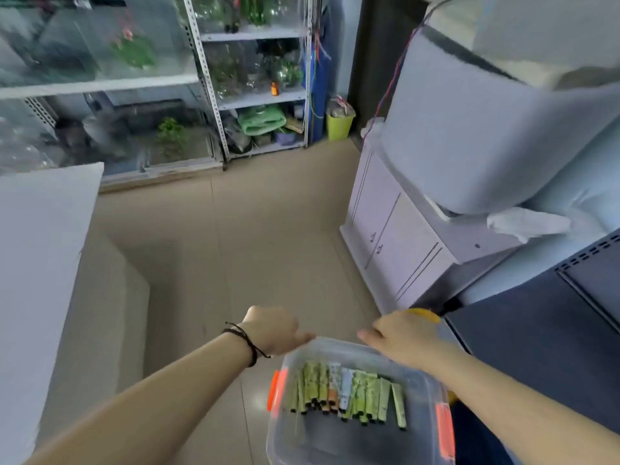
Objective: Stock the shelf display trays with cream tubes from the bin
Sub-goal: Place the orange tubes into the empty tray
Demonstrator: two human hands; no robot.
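One clear plastic bin with two orange latches, one on its left wall and one on its right wall, sits low in the view, between the person's forearms. The cream tubes lie inside it in a single row on the dark bottom, caps toward the camera. There are roughly a dozen; overlap prevents a firm count. Most are green, one is white and orange, and one is white and pale blue.

Two hands are present. The left hand is at the bin's far left corner, thumb reaching to the rim. Its fingers are hidden behind the hand, so their state cannot be told. The wrist carries one black cord bracelet. The right hand lies over the far right rim, thumb pointing left. Its fingers pass out of sight beyond the edge, so the grip cannot be told.

One yellow object shows just behind the right hand and is partly covered by it.

Surroundings: a beige tiled floor; a white cabinet with doors on the right; a dark grey counter just beside the bin; a metal shelf rack at the back holding bottles and plants; and one yellow-green waste basket near it.
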